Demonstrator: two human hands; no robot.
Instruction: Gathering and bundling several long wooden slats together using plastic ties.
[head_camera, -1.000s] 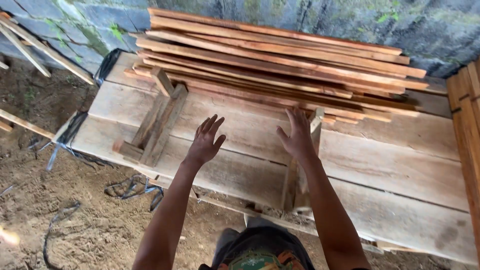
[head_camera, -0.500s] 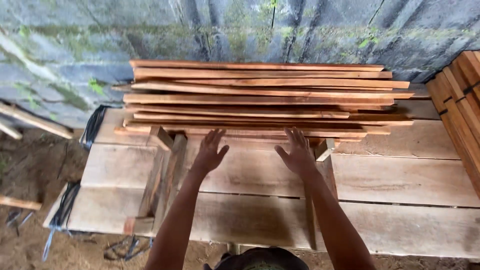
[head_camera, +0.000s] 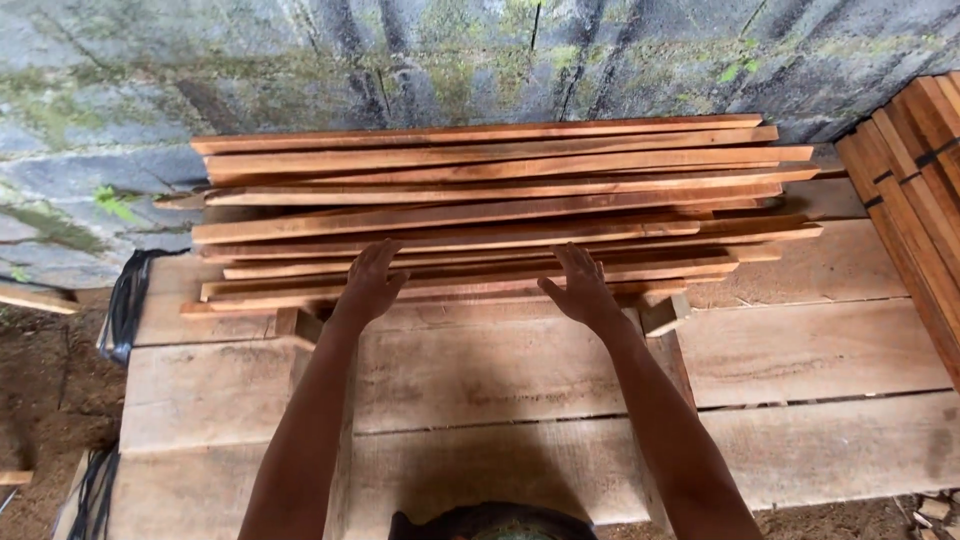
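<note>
Both hands are held open with fingers spread, palms down, and nothing is gripped in either. By the left hand (head_camera: 368, 285) the front edge of a stack of wooden slats (head_camera: 500, 205) is reached, the fingertips lying over the lowest front slats; whether contact is made cannot be told. By the right hand (head_camera: 580, 285) the same front edge is met a little further along, with the same doubt about contact.

The stack is laid lengthwise along the back of the counter (head_camera: 800, 350), close against a mossy grey block wall (head_camera: 400, 60). Roughly ten long reddish slats are counted in it, though an exact count is prevented by overlap. The counter top is made of three broad pale planks. Two crosswise bearers are seen under the stack, one beneath each forearm: the left bearer (head_camera: 298, 325) and the right bearer (head_camera: 665, 315).

A second pile of reddish boards (head_camera: 920, 180) is seen at the right edge. Black cords (head_camera: 125, 305) hang off the counter's left end over bare earth.
</note>
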